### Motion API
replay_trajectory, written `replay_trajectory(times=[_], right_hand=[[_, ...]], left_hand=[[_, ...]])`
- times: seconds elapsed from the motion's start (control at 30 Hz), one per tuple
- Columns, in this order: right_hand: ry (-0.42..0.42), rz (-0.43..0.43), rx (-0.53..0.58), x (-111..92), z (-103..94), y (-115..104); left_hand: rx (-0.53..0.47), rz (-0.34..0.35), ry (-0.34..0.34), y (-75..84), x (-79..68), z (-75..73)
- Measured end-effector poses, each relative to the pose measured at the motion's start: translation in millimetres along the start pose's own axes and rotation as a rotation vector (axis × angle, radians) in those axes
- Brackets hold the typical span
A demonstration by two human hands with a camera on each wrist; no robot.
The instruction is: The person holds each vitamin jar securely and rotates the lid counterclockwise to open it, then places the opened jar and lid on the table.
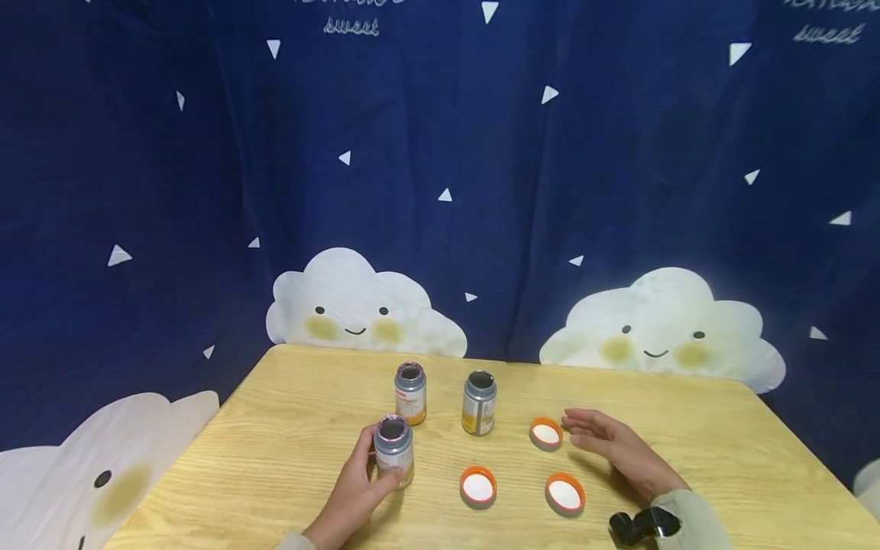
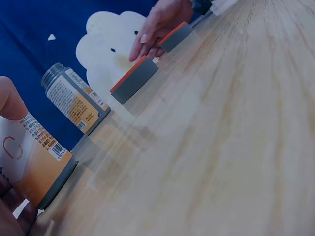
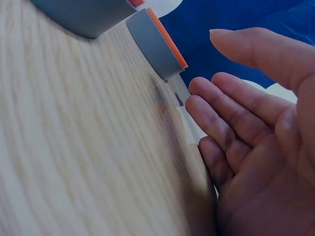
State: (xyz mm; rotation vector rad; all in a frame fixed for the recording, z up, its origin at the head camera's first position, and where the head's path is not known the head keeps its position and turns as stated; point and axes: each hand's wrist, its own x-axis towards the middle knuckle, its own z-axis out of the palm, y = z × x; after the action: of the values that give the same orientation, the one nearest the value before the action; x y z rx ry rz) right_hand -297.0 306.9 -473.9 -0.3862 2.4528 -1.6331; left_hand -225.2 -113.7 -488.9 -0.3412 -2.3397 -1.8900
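Observation:
My left hand [image 1: 364, 483] grips a grey, uncapped bottle [image 1: 395, 457] with a white and orange label, standing at the front left of the table. Its thumb lies along the near side, as the left wrist view also shows in part. Two more uncapped bottles stand behind it: one [image 1: 411, 397] just beyond, another [image 1: 479, 405] to the right. My right hand [image 1: 622, 451] holds nothing, its fingers slightly bent beside the farthest lid [image 1: 546, 434]. Nearer me lie two other orange-rimmed grey lids, a left one [image 1: 477, 486] and a right one [image 1: 565, 494], white insides up.
A light wooden table [image 1: 289, 428] carries everything. Behind it hangs a dark blue curtain [image 1: 481, 153] with white triangles and smiling clouds. A black device [image 1: 645, 525] is strapped at my right wrist.

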Motion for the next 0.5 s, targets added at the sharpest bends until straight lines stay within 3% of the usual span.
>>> replay_trajectory(times=[0.5], right_hand=[[0.034, 0.021, -0.02, -1.0, 3.1, 0.2]], left_hand=[[-0.003, 0.014, 0.018, 2.3, 1.6, -0.5]])
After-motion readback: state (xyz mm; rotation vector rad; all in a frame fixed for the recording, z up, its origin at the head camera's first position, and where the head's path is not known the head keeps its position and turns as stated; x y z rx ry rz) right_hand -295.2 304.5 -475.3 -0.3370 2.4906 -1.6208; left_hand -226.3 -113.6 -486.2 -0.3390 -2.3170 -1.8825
